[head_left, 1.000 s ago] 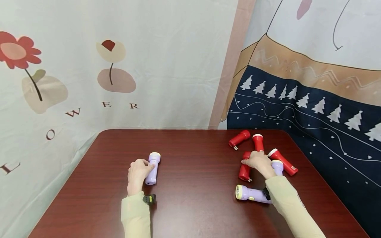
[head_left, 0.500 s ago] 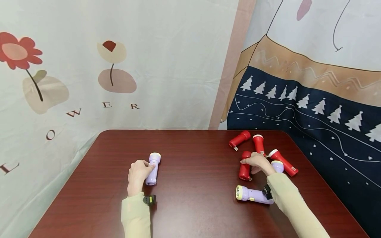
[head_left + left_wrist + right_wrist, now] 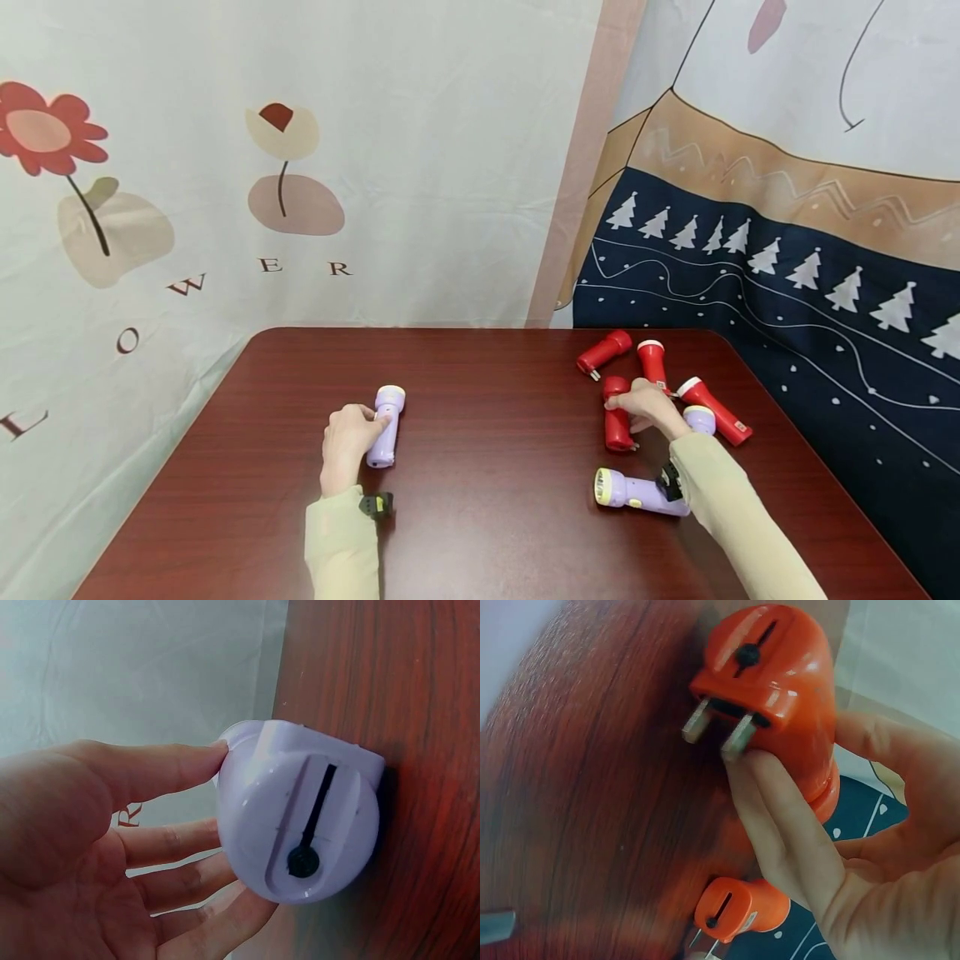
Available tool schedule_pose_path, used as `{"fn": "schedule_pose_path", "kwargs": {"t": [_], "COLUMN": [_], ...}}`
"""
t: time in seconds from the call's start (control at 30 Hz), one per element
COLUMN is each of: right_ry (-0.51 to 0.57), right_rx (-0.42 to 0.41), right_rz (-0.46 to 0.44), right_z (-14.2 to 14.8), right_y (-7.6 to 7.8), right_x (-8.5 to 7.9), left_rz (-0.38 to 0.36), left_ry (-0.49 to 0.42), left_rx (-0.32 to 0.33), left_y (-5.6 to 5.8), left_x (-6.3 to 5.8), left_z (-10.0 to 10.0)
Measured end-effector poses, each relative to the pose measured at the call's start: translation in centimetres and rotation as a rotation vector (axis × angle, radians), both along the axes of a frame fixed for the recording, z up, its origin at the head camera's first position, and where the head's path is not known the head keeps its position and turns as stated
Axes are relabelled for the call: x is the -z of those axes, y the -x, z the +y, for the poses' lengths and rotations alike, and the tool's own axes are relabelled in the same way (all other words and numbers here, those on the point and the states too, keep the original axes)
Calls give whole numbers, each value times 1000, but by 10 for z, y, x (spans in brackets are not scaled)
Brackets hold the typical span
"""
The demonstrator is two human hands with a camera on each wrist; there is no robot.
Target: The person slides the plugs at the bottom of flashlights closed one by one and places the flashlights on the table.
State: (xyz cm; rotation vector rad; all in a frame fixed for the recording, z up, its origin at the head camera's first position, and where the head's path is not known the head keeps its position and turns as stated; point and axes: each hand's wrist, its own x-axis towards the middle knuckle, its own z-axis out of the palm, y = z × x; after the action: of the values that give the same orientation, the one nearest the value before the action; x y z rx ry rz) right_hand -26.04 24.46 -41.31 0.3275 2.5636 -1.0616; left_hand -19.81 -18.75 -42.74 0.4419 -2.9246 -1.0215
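My left hand (image 3: 351,435) holds a lilac flashlight (image 3: 386,432) lying on the left part of the table. In the left wrist view, the thumb is on one side of its barrel and fingertips on the other; its slotted tail end (image 3: 322,832) faces the camera. On the right, a red flashlight (image 3: 618,421) is gripped by my right hand (image 3: 651,407). The right wrist view shows thumb and fingers around its red body (image 3: 802,697), with two metal plug prongs (image 3: 739,736) sticking out near the fingertips.
Around the right hand lie more red flashlights (image 3: 603,353), one (image 3: 652,360) just behind it and another (image 3: 714,411) to its right. A lilac flashlight (image 3: 637,492) lies by the right wrist; a second one (image 3: 699,419) is mostly behind the forearm. Printed curtains (image 3: 450,167) hang behind the table (image 3: 480,517).
My right hand has taken hold of the red flashlight and shifted it slightly up and away from me in the head view. The left hand and its lilac flashlight have stayed put.
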Motion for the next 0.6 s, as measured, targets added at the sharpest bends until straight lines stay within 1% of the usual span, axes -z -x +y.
{"fn": "schedule_pose_path", "kwargs": {"t": [0.1,0.37,0.6], "right_ry": [3,26,88], "right_rx": [11,53,42], "right_rz": [6,60,85], "right_z": [-1,-7,-17], "right_y": [1,3,2], "right_x": [-2,-10,-17], "left_rz": [5,9,7], "left_ry": [7,7,2], "left_rx": [-5,-22,-20], "left_y": [-1,0,-2], "left_x": [0,0,0], "left_z": [1,1,1]}}
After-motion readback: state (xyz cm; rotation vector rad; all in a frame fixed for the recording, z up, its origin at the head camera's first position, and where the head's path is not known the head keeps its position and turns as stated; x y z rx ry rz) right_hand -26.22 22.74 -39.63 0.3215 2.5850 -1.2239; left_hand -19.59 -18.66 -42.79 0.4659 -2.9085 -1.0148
